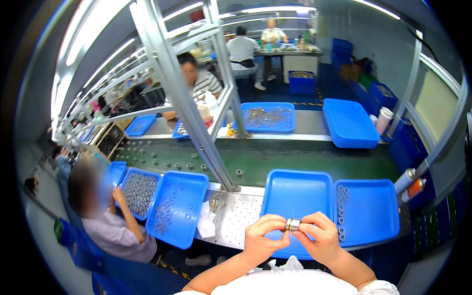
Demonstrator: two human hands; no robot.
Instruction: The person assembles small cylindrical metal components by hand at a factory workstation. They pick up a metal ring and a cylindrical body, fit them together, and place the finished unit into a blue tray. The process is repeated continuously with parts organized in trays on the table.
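Beyond the trays, running left to right, a long green belt [295, 157]; along its near side, a metal bench [241, 223]. On the bench, side by side, a front tray [297, 194] and a right tray [378, 211], both blue. Down the right tray's left edge, a line of small rings [341, 220]. Over the front tray's near part, left hand [265, 235] and right hand [322, 236] close together, thumb and fingertips of each in a narrow pinch on opposite ends of one metal piece [294, 224]. Toward its left end, a gold band. Probably at the step of fitting parts together or turning for a check; cannot tell which. Next, most likely called for: ends kept level, even thumb pressure, no slip.
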